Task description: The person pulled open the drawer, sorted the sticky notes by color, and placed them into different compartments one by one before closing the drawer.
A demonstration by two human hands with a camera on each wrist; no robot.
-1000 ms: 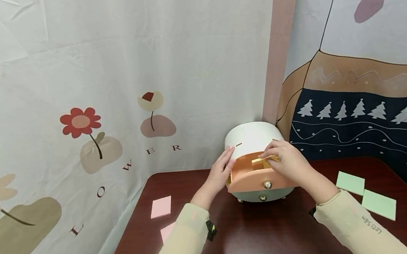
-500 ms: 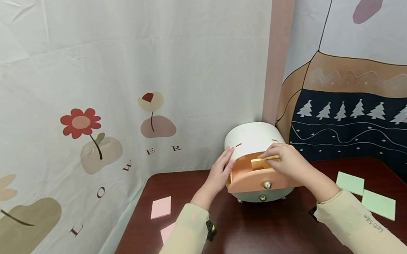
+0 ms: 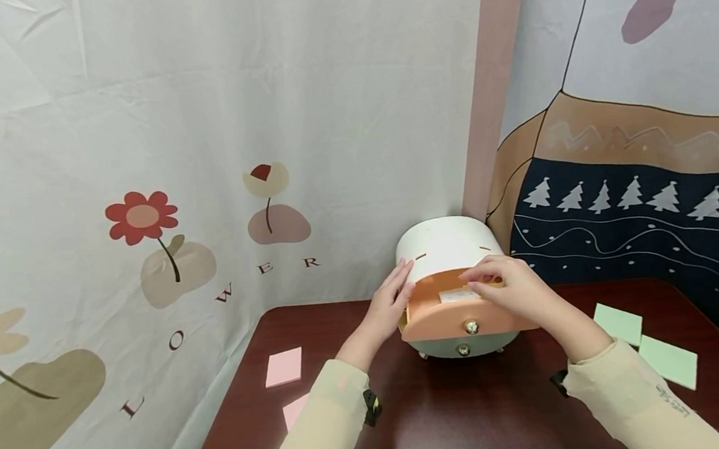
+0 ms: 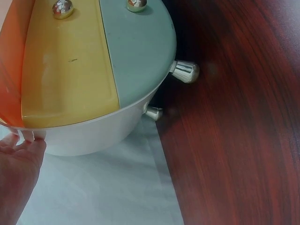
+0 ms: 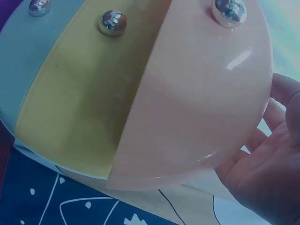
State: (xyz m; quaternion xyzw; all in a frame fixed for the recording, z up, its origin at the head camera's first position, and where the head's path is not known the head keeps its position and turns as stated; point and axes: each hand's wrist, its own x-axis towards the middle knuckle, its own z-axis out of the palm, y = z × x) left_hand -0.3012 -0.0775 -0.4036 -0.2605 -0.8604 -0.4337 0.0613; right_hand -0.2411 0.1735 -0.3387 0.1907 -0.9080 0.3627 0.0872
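A small white rounded drawer cabinet [image 3: 447, 242] stands at the back of the table. Its top peach drawer [image 3: 435, 323] is pulled out, above a yellow drawer [image 4: 70, 70] and a green one [image 4: 138, 56], each with a metallic knob. A flat sticky-note pad [image 3: 457, 294] lies inside the peach drawer, pale face up. My right hand [image 3: 509, 284] hovers over the drawer's right side, thumb and fingertips apart just above the pad. My left hand [image 3: 387, 304] rests with extended fingers against the cabinet's left side.
Two pink sticky-note pads [image 3: 283, 367] lie at the table's left, one partly covered by the left sleeve. Two green pads [image 3: 669, 361] lie on the right beside the other sleeve. A printed curtain [image 3: 337, 112] hangs right behind the cabinet.
The yellow sticky-note pad that my right hand pinched upright over the drawer has dropped flat into it. The right fingers have let go and parted. My left hand stays put.
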